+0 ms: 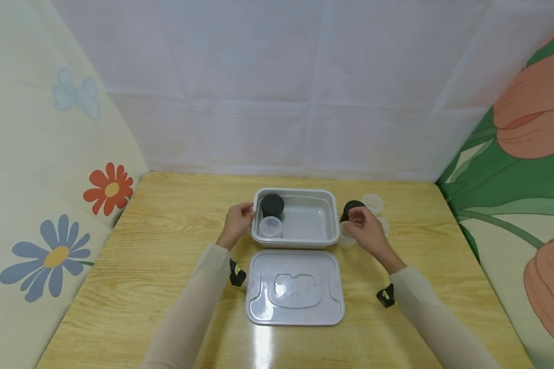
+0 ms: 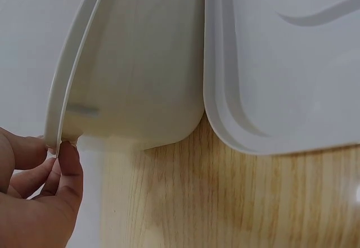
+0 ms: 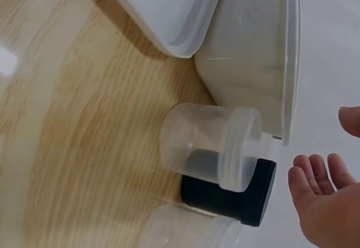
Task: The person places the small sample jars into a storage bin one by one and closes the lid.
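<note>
In the head view a white plastic box (image 1: 307, 223) stands mid-table, holding a black lidded jar (image 1: 272, 205) and a clear jar (image 1: 271, 227) at its left end. My left hand (image 1: 237, 223) pinches the box's left rim between thumb and fingers, plain in the left wrist view. Above the jars right of the box hovers my right hand (image 1: 369, 233), fingers loosely bent with a gap to the thumb and nothing between them. Under it stand a clear jar (image 3: 197, 141) and a black jar (image 3: 225, 197), with another clear jar (image 3: 180, 231) beside them.
A white rectangular lid (image 1: 295, 292) lies flat in front of the box, near its front wall. Behind the black jar is one more clear jar (image 1: 373, 202). The wooden table (image 1: 175, 215) meets a white cloth backdrop and patterned cloths at both sides.
</note>
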### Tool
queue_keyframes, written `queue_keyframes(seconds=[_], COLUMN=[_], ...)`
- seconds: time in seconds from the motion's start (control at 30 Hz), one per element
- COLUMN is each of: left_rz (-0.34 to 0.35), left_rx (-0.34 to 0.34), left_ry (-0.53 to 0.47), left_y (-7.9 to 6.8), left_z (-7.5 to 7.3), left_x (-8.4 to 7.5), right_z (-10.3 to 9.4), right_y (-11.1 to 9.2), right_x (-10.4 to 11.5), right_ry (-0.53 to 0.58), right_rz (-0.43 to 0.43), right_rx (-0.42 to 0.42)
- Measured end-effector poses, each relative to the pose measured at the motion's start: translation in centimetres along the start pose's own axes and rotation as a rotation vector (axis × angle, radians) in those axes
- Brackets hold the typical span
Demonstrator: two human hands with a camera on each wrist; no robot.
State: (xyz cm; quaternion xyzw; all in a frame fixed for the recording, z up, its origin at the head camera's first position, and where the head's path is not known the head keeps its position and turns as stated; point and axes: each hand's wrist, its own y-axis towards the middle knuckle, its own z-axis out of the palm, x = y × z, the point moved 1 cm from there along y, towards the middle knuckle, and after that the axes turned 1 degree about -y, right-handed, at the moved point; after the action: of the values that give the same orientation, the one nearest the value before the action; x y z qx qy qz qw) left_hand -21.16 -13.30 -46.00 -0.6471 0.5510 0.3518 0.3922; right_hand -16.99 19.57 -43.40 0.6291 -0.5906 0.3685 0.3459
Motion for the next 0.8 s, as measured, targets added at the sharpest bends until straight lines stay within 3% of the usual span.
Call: queue_keyframes(seconds=[0.17, 0.47, 0.8], left_rz=[0.005, -0.004, 0.045], left_rx=[-0.003, 0.007, -0.037], left_ry=[0.003, 0.001, -0.003], left_y=[0.0, 0.0, 0.2], left_z=[-0.1, -0.2, 0.0], left_x=[0.0, 0.2, 0.6], right_z=[-0.4, -0.7, -0.8], right_y=[-0.5, -1.1, -1.2], right_x=[-0.7, -2.0, -3.4], right_ry=[-0.027, 0.018, 0.0], right_rz=[0.0, 0.019, 0.012], right_rx=[-0.025, -0.048, -0.028])
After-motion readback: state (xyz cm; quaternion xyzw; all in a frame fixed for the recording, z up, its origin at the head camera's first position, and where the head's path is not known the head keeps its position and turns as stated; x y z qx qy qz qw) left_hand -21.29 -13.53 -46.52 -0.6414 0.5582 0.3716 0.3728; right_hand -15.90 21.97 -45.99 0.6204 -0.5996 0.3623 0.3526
